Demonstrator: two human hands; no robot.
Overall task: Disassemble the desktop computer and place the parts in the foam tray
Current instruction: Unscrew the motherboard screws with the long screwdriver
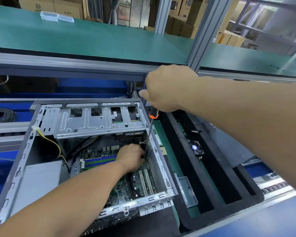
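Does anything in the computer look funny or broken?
Nothing looks broken. The case is open for taking apart. One white plug on yellow and black wires hangs loose over the left wall, joined to nothing. The right hand holds a screwdriver down by the left hand on the board.

Green shelf (85,38) runs across the top on a grey alu frame, w/ two small clear plastic boxes (57,17) side by side near its far left edge. Upright alu post (203,31) stands at right of centre. Behind it, stacked cardboard boxes (183,23), more at far right. Coil of grey cable (3,114) lies at left on the blue bench surface (0,170).
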